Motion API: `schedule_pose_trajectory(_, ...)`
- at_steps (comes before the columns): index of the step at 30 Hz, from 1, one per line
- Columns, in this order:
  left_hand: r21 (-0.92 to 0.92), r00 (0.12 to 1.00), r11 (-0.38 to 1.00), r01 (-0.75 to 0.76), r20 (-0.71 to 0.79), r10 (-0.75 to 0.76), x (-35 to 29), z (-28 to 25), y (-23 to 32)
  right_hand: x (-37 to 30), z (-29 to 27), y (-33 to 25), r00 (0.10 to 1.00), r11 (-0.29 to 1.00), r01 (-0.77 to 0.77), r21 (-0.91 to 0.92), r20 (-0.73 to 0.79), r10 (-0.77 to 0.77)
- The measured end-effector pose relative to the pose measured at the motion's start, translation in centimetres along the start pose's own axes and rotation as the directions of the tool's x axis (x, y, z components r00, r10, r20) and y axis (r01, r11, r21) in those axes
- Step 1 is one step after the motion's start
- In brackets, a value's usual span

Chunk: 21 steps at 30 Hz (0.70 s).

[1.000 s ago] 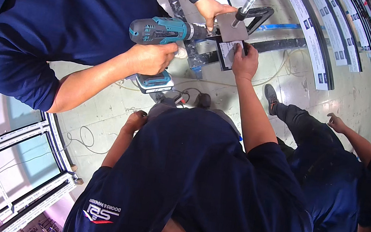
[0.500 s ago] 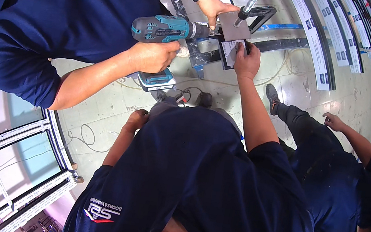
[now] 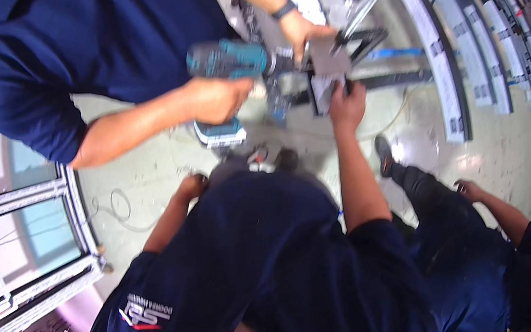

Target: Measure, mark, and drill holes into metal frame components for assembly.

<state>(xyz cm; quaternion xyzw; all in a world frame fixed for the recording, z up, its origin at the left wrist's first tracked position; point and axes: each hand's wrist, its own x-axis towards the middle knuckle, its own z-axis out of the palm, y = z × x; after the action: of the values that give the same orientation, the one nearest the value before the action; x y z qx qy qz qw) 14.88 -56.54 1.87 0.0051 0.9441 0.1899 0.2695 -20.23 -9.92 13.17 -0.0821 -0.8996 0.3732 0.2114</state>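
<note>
My right hand (image 3: 347, 106) grips the near end of a dark flat piece with a pale paper (image 3: 321, 92) on it, thumb on the paper. Just beyond my fingers is a grey-brown square plate (image 3: 330, 57), with a black clamp (image 3: 366, 42) and its metal screw over it. A co-worker's hand (image 3: 304, 33) touches the plate's far left side. Their other hand (image 3: 220, 99) holds a teal and black cordless drill (image 3: 236, 60), its front end at the plate's left edge. My left hand (image 3: 192, 187) hangs beside my left thigh, its fingers blurred and partly hidden.
Long dark bars (image 3: 395, 80) run behind the clamp. White-labelled profiles (image 3: 432, 60) lie at the far right. Another person (image 3: 473, 245) stands close on my right. White-edged frames with panels (image 3: 50, 230) are at the left, near a loose cable (image 3: 122, 206) on the floor.
The whole view has shifted a little and blurred. My right hand stays on the papered piece, and the drill stays at the plate. My left hand remains by my thigh.
</note>
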Motion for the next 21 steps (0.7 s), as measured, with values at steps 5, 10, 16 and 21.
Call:
schedule_pose_trajectory(5, -0.137, 0.959, 0.954, 0.267, 0.137, -0.249, -0.2, -0.5, 1.7, -0.6, -0.3, -0.4, 0.997, 0.994, -0.069, 0.084, 0.029, 0.067)
schedule_pose_trajectory(10, -0.208, 0.928, 0.911, 0.357, 0.192, -0.319, 0.7, -3.8, 4.9, 0.2, -0.4, -0.5, 1.000, 0.997, -0.028, 0.072, 0.002, 0.028)
schedule_pose_trajectory(16, -0.172, 0.936, 0.927, 0.333, 0.176, -0.303, 0.3, -3.2, 3.8, 0.2, 0.0, -0.7, 0.999, 0.995, -0.052, 0.088, 0.004, 0.052)
schedule_pose_trajectory(21, -0.015, 0.975, 0.993, 0.119, 0.191, -0.114, -0.2, -2.8, 3.0, 0.0, -0.3, -0.9, 0.998, 0.996, -0.056, 0.075, 0.016, 0.055)
